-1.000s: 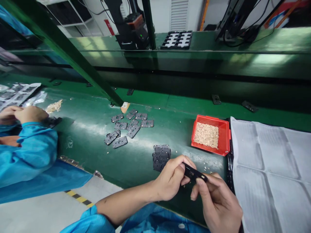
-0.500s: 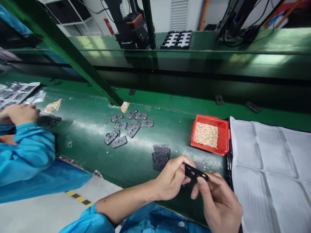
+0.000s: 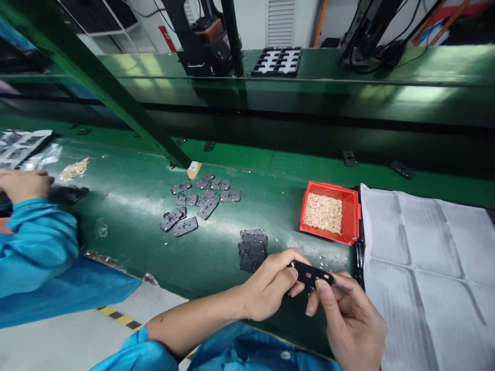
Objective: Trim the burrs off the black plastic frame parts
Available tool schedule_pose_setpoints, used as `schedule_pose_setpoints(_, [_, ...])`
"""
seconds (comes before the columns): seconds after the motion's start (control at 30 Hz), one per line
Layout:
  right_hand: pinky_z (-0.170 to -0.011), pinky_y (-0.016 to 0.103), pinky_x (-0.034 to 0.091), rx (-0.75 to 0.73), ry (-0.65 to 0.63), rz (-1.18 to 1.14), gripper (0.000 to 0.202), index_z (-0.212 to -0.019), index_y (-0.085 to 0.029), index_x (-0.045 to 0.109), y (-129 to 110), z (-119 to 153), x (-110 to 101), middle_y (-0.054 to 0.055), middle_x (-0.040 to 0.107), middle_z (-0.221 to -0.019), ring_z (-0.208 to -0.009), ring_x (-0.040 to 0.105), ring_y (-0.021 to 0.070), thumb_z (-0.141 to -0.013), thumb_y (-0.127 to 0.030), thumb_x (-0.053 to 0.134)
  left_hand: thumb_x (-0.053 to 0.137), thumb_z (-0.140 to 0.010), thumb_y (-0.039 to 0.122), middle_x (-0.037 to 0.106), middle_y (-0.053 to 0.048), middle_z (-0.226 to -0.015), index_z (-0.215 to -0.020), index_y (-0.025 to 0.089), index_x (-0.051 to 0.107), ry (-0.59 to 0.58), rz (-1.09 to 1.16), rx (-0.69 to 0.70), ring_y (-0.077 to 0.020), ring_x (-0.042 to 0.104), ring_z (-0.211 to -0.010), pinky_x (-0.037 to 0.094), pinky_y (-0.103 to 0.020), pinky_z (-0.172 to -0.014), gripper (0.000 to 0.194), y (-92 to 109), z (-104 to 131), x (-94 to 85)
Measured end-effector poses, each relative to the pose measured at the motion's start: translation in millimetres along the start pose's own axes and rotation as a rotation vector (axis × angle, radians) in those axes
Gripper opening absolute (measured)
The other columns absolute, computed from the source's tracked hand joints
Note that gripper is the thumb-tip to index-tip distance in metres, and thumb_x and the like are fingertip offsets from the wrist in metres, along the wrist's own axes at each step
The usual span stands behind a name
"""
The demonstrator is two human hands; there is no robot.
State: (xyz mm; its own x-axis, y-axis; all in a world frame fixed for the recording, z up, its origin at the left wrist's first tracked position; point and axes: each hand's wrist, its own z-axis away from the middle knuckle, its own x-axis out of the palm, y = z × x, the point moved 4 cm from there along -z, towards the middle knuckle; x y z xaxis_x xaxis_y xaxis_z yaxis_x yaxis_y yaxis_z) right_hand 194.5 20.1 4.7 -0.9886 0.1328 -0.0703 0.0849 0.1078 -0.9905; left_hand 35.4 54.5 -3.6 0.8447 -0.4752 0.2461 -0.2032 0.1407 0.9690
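A small black plastic part (image 3: 312,274) with cut-outs is held between both hands above the table's front edge. My left hand (image 3: 270,286) pinches its left end, thumb on top. At its right end, my right hand (image 3: 350,314) grips it between thumb and fingers. Just behind my left hand lies an overlapping stack of black parts (image 3: 252,250). Several similar loose parts (image 3: 207,207) are scattered farther left. A red bin (image 3: 350,216) holding small pale pieces (image 3: 324,212) stands behind my hands.
White sheeting (image 3: 429,257) covers a black-edged tray at the right. Another person's hand (image 3: 27,185) and blue sleeve (image 3: 38,242) are at the left, near a pile of pale pieces (image 3: 75,169). A green post (image 3: 127,108) slants down to the table.
The view has shifted slightly, moving the table items a little left in the picture. My left thumb now lies over the black part's left end, and the part has tilted slightly.
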Motion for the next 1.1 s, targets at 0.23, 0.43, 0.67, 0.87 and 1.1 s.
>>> schedule_pose_setpoints(0.23, [-0.05, 0.021, 0.059, 0.019, -0.008, -0.004, 0.003, -0.106, -0.021, 0.073, 6, 3, -2, -0.004, 0.067, -0.067, -0.048, 0.069, 0.0121, -0.104, -0.019, 0.071, 0.033, -0.116, 0.054, 0.049, 0.003, -0.072, -0.105, 0.014, 0.058, 0.07, -0.025, -0.057, -0.0114, 0.043, -0.06, 0.037, -0.025, -0.06, 0.048, -7, -3, 3.0])
schedule_pose_setpoints(0.43, [-0.05, 0.022, 0.059, 0.014, 0.025, -0.001, 0.002, -0.105, -0.021, 0.074, 7, 3, -5, -0.004, 0.066, -0.067, -0.047, 0.069, 0.0125, -0.104, -0.022, 0.072, 0.03, -0.117, 0.046, 0.05, 0.002, -0.072, -0.106, 0.015, 0.058, 0.065, -0.072, -0.041, -0.0125, 0.047, -0.063, 0.043, -0.026, -0.064, 0.044, -10, -5, 5.0])
schedule_pose_setpoints(0.67, [-0.052, 0.021, 0.06, 0.036, 0.107, -0.003, 0.005, -0.102, -0.021, 0.069, 8, 1, -15, -0.005, 0.067, -0.064, -0.046, 0.068, 0.0123, -0.104, -0.025, 0.073, 0.055, -0.106, 0.027, 0.057, 0.002, -0.077, -0.108, 0.018, 0.054, -0.031, -0.108, -0.115, -0.0115, 0.052, -0.066, 0.041, -0.023, -0.064, 0.009, -2, -14, 14.9])
schedule_pose_setpoints(0.87, [-0.054, 0.022, 0.064, 0.063, 0.151, 0.055, 0.016, -0.118, -0.02, 0.071, 8, 1, -26, 0.0, 0.074, -0.076, -0.054, 0.071, 0.0128, -0.104, -0.026, 0.072, 0.043, -0.115, 0.041, 0.062, -0.002, -0.086, -0.11, 0.019, 0.048, -0.151, -0.19, -0.177, -0.0131, 0.055, -0.072, 0.043, -0.025, -0.066, 0.023, 14, -19, 19.7])
schedule_pose_setpoints(1.1, [-0.077, 0.035, 0.068, -0.309, 0.158, 0.375, 0.024, -0.111, -0.023, 0.075, -7, 3, -40, 0.007, 0.078, -0.102, -0.091, 0.078, 0.0221, -0.096, -0.005, 0.072, 0.041, -0.114, 0.037, 0.055, 0.003, -0.076, -0.104, 0.021, 0.051, -0.113, -0.448, -0.17, -0.0139, 0.049, -0.065, 0.037, -0.028, -0.063, 0.022, 32, -12, 16.1])
